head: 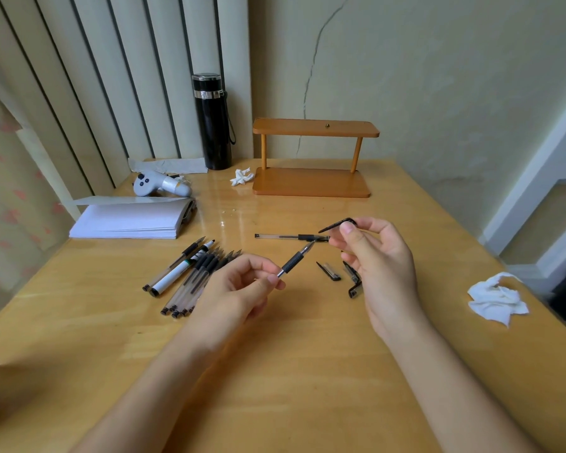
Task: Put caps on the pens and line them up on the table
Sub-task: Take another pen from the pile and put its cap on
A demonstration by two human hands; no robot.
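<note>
My left hand (242, 289) holds an uncapped pen (296, 259) with a black grip, its tip pointing up and right. A little to the right, my right hand (376, 253) pinches a black pen cap (337, 224) above the table, a short gap from the pen's tip. One capped pen (291, 237) lies crosswise just beyond my hands. A pile of several uncapped pens (193, 276) lies left of my left hand. Loose caps rest by my right hand: one cap (329, 271) and others (353, 282) partly hidden behind the palm.
On the wooden table (275, 371): a stack of white paper (131, 219) and a grey controller (160, 185) at back left, a black flask (214, 122), a wooden shelf stand (311, 158), a small crumpled tissue (241, 177), and a larger tissue (495, 299) near the right edge.
</note>
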